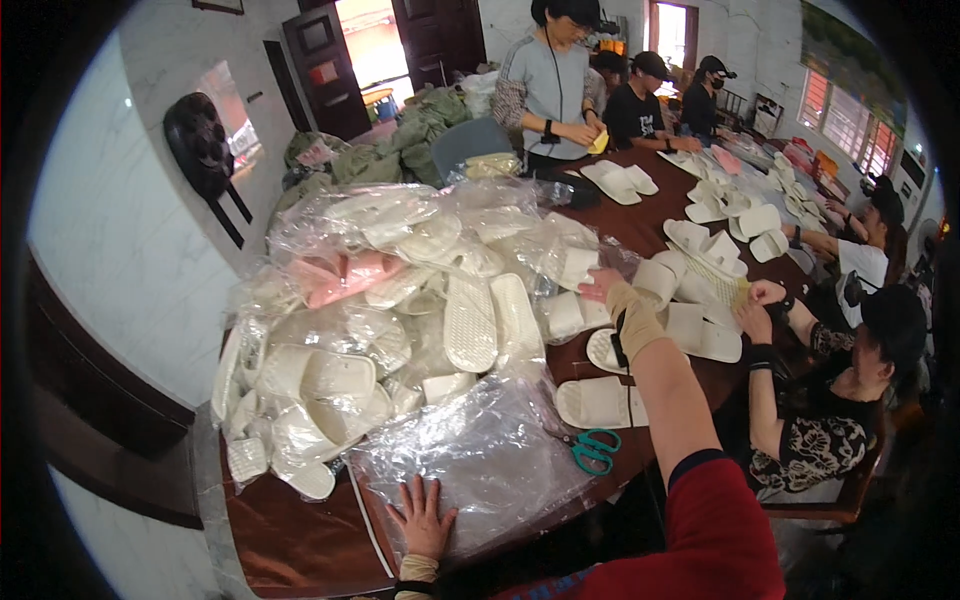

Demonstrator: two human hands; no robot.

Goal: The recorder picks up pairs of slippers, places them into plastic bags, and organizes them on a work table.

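Note:
My left hand (424, 520) lies flat with spread fingers on a stack of clear plastic bags (470, 480) at the table's near edge. My right arm stretches forward over the table. At its end my right hand (603, 286) has its fingers bent against a white slipper (578, 268) beside the bagged heap; part of the grip is hidden. Just below that hand sits another white slipper (567, 315). Nearer to me, a white slipper (592, 402) rests beside green-handled scissors (596, 452), whose blades point toward the bags.
A large heap of bagged white slippers (470, 325), with a pink pair (345, 277) among them, covers the left of the table (300, 535). Loose white slippers (703, 332) lie to the right, close to a seated co-worker's hands (762, 305). Another person (556, 90) stands at the far side.

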